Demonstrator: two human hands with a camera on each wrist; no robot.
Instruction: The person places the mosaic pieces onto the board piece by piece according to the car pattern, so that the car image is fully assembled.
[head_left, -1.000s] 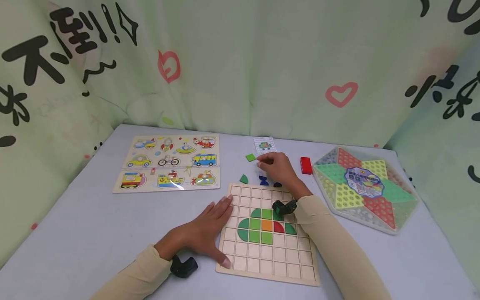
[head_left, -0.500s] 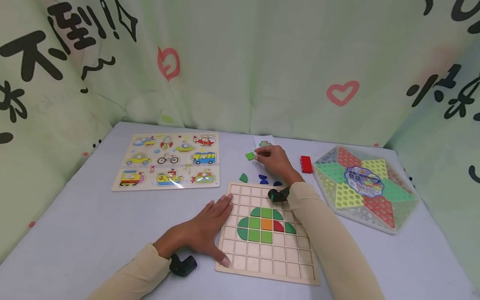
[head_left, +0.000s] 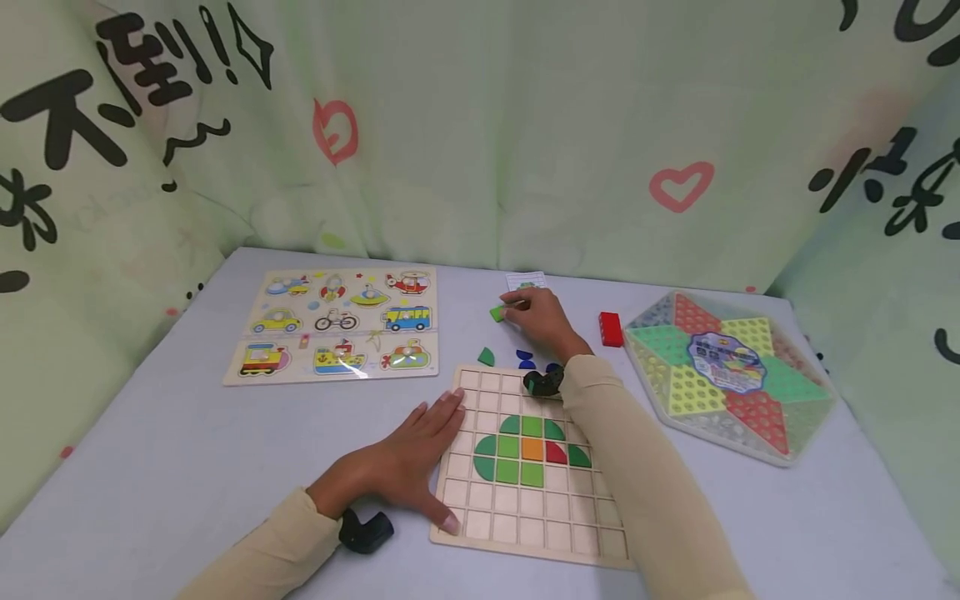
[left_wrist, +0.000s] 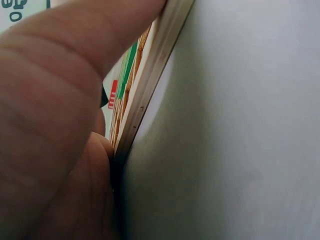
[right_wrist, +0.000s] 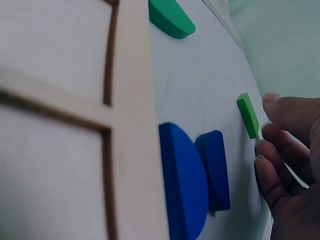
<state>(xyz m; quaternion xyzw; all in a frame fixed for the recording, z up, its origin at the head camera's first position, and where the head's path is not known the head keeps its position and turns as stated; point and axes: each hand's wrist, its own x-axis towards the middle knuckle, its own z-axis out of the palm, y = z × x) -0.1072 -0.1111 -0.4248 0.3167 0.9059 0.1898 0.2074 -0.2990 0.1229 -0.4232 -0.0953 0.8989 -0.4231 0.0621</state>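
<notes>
My left hand rests with spread fingers along the left edge of a wooden grid board; the left wrist view shows the board's side next to the thumb. Set in the grid are light green squares, dark green rounded pieces, an orange square and a red rounded piece. Beyond the board, my right hand reaches over the table, thumb and fingertips right at a loose light green square tile. The fingers are not closed round it.
Between board and right hand lie a dark green piece and several blue pieces. A picture card is behind the hand. A red block and a hexagonal game box stand right; a vehicle puzzle lies left.
My right hand has moved slightly left and away from me, its fingertips now overlapping the light green tile. The left hand and the board have stayed in place.
</notes>
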